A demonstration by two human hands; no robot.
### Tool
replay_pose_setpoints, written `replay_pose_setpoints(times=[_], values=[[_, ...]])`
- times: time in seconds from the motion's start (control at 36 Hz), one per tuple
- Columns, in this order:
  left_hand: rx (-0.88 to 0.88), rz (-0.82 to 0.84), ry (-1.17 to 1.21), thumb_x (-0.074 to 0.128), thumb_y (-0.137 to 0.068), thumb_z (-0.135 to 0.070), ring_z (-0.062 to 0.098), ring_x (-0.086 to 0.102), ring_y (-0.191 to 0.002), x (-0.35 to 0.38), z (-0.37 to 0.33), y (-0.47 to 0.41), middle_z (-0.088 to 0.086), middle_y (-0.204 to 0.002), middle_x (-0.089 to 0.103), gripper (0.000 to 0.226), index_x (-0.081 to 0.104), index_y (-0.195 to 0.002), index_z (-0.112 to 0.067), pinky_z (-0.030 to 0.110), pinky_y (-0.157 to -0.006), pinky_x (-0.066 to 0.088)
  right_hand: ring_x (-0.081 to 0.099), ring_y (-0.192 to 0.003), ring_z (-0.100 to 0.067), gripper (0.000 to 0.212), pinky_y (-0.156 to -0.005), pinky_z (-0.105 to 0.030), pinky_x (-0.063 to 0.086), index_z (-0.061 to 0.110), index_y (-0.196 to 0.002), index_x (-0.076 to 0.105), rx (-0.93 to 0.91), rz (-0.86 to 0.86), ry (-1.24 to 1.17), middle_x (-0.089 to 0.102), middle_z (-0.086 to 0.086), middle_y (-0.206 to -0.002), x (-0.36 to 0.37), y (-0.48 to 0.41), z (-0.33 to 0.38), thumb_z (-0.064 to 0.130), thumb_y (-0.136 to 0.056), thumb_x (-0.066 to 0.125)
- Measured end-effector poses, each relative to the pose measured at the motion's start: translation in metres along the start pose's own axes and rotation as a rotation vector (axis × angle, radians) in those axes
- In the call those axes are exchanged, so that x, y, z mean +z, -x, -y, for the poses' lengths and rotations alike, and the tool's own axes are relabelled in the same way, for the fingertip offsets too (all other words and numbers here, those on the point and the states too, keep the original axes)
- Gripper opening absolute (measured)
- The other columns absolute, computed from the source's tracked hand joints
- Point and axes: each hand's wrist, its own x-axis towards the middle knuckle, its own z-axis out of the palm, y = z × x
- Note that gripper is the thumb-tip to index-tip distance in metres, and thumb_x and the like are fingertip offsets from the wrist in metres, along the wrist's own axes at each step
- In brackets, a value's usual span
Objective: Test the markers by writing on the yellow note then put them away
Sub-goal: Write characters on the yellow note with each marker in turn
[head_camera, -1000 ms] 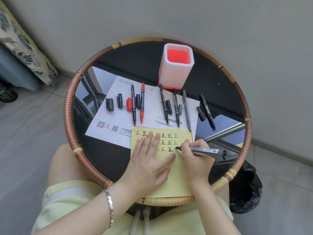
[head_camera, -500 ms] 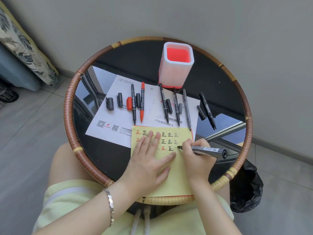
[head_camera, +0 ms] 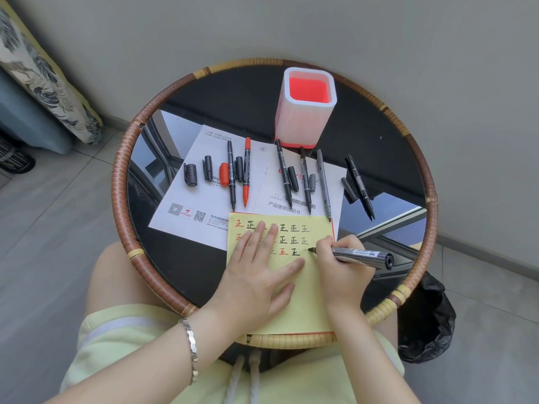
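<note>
Nearest, the left hand (head_camera: 256, 275) lies flat on the yellow note (head_camera: 309, 301), fingers straight and spread, pinning it at the table (head_camera: 122, 199) edge. Just to its right, the right hand (head_camera: 341, 275) pinches a black marker (head_camera: 361, 254) close to the nib, fingers curled round the barrel. The barrel runs nearly left to right, nib leftward and butt out past the note. The nib sits at the paper just right of the last character in the third row, so the next stroke likely falls there, under the right hand alone. Beyond the note, loose markers (head_camera: 246, 173) and caps (head_camera: 191, 174) lie on white sheets (head_camera: 204, 211), pointing toward the person. Farthest stands the empty red cup (head_camera: 306, 118), probably their home
</note>
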Motion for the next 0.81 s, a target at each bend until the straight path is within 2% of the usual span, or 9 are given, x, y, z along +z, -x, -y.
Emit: replay_pose_setpoints(times=[0.19, 0.31, 0.44, 0.56, 0.69, 0.81], values=[[-0.004, 0.007, -0.009, 0.043, -0.085, -0.041, 0.043, 0.038, -0.130, 0.0000, -0.0005, 0.0000, 0.026, -0.137, 0.045, 0.037, 0.061, -0.116, -0.036, 0.046, -0.108, 0.021, 0.047, -0.046, 0.002, 0.040, -0.051, -0.007, 0.035, 0.014, -0.050, 0.039, -0.022, 0.070, -0.012, 0.040, 0.006, -0.045, -0.0003, 0.0004, 0.0003, -0.003, -0.076, 0.064], [-0.005, 0.017, -0.019, 0.043, -0.084, -0.042, 0.043, 0.039, -0.129, -0.0005, -0.0001, 0.0001, 0.025, -0.137, 0.045, 0.037, 0.062, -0.115, -0.036, 0.046, -0.108, 0.021, 0.045, -0.045, -0.001, 0.036, -0.050, -0.008, 0.034, 0.019, -0.049, 0.036, -0.008, 0.012, -0.028, 0.040, 0.005, -0.045, -0.0005, 0.0001, -0.0008, 0.010, -0.073, 0.061], [-0.008, 0.025, -0.028, 0.042, -0.084, -0.042, 0.043, 0.039, -0.129, -0.0014, 0.0001, 0.0000, 0.025, -0.137, 0.045, 0.038, 0.062, -0.115, -0.037, 0.045, -0.108, 0.020, 0.046, -0.045, 0.001, 0.041, -0.051, -0.007, 0.035, 0.015, -0.049, 0.038, -0.007, 0.048, -0.018, 0.040, 0.004, -0.045, -0.0001, 0.0003, 0.0001, -0.002, -0.076, 0.064], [-0.008, 0.028, -0.032, 0.042, -0.084, -0.042, 0.043, 0.039, -0.129, -0.0024, -0.0002, -0.0001, 0.025, -0.137, 0.045, 0.038, 0.062, -0.116, -0.037, 0.045, -0.108, 0.020, 0.045, -0.045, 0.000, 0.035, -0.050, -0.007, 0.034, 0.016, -0.049, 0.037, -0.006, 0.018, -0.037, 0.039, 0.004, -0.045, -0.0007, 0.0001, -0.0004, 0.008, -0.074, 0.060], [-0.010, 0.028, -0.027, 0.042, -0.084, -0.042, 0.043, 0.039, -0.129, -0.0027, -0.0008, -0.0007, 0.025, -0.137, 0.045, 0.038, 0.062, -0.115, -0.037, 0.044, -0.108, 0.020, 0.044, -0.044, 0.000, 0.037, -0.050, -0.007, 0.034, 0.018, -0.048, 0.036, -0.005, 0.034, -0.042, 0.038, 0.005, -0.045, -0.0010, -0.0010, -0.0005, 0.006, -0.073, 0.060], [-0.012, 0.032, -0.024, 0.043, -0.084, -0.042, 0.042, 0.038, -0.130, -0.0011, -0.0001, -0.0001, 0.025, -0.138, 0.045, 0.038, 0.062, -0.116, -0.037, 0.044, -0.109, 0.019, 0.041, -0.043, -0.002, 0.030, -0.048, -0.008, 0.032, 0.017, -0.048, 0.034, 0.003, 0.057, -0.052, 0.036, 0.003, -0.044, -0.0019, 0.0000, -0.0008, 0.010, -0.067, 0.055]])
